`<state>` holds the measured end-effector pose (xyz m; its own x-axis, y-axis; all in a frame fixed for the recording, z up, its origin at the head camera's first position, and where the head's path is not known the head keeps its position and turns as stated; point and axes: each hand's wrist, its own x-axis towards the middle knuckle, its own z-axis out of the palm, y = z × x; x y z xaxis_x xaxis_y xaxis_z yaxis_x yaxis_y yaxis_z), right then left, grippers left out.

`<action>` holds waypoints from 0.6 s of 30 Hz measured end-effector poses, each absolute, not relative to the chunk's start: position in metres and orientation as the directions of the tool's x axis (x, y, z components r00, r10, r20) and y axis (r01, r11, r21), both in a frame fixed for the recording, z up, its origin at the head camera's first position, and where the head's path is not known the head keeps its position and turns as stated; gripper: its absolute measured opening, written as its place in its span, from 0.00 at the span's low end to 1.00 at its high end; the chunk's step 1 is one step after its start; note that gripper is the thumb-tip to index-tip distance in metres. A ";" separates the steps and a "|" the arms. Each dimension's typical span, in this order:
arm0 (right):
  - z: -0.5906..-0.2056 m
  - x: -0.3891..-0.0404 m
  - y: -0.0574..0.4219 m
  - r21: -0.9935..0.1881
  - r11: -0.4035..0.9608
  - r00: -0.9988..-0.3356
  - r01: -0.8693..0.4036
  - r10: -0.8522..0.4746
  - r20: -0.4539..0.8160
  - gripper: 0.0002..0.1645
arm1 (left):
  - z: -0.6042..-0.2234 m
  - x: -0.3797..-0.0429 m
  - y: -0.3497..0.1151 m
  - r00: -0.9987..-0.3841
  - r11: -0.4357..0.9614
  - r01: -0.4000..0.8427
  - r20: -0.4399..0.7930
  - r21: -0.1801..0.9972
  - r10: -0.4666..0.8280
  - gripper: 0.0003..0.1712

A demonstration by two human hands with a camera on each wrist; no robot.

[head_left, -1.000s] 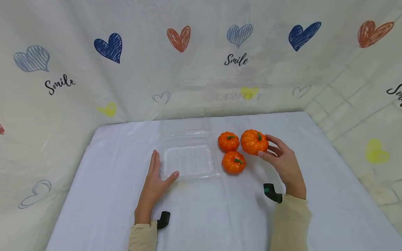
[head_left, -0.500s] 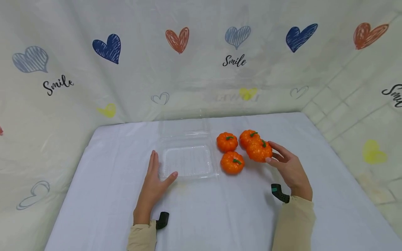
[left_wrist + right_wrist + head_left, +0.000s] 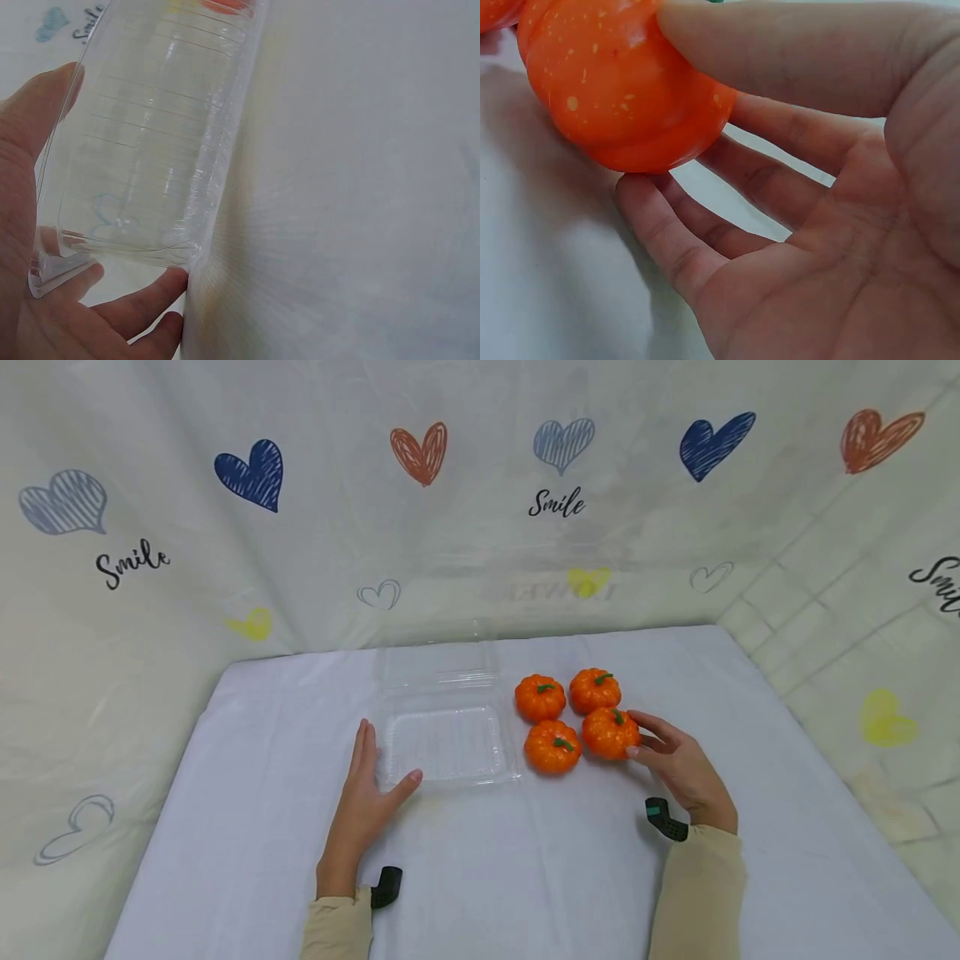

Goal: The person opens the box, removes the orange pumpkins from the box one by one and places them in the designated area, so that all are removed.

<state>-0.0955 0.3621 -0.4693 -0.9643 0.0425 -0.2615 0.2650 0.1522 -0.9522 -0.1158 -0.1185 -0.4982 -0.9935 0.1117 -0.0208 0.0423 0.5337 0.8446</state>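
My right hand (image 3: pixel 678 767) holds a small orange toy pumpkin (image 3: pixel 611 734) with a green stem at its right side. In the right wrist view the thumb lies over the speckled pumpkin (image 3: pixel 622 90) and the fingertips reach below it, close over the cloth. Three more orange pumpkins sit beside it: one at back left (image 3: pixel 540 697), another at back right (image 3: pixel 595 690), a third at front left (image 3: pixel 552 747). With thumb and fingers spread, my left hand (image 3: pixel 369 802) rests at the left front corner of a clear plastic container (image 3: pixel 142 142), its thumb at the rim.
The container's clear lid (image 3: pixel 437 662) is folded back toward the wall sheet (image 3: pixel 480 543), which is printed with hearts. A white cloth (image 3: pixel 487 868) covers the table. Black wrist devices (image 3: pixel 386 887) sit by both sleeves.
My right hand drew the pumpkin toward the front, uncovering the back right one, then lowered it beside the front left pumpkin. My left hand has stayed at the container.
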 end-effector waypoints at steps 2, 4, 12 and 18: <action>-0.470 -0.097 0.361 -0.950 0.159 -0.963 0.270 0.042 -0.267 0.45 | -0.499 -0.116 -0.118 -0.993 0.534 0.040 -0.023 0.845 0.112 0.67; -0.470 -0.098 0.359 -0.947 0.174 -0.963 0.270 0.041 -0.267 0.45 | -0.499 -0.117 -0.118 -0.993 0.531 0.036 -0.027 0.847 0.111 0.67; -0.470 -0.101 0.358 -0.932 0.244 -0.962 0.270 0.027 -0.271 0.45 | -0.497 -0.117 -0.118 -0.992 0.532 0.031 -0.037 0.846 0.117 0.68; -0.467 -0.101 0.355 -0.929 0.255 -0.961 0.270 0.015 -0.276 0.45 | -0.495 -0.116 -0.118 -0.992 0.526 0.035 -0.032 0.850 0.118 0.68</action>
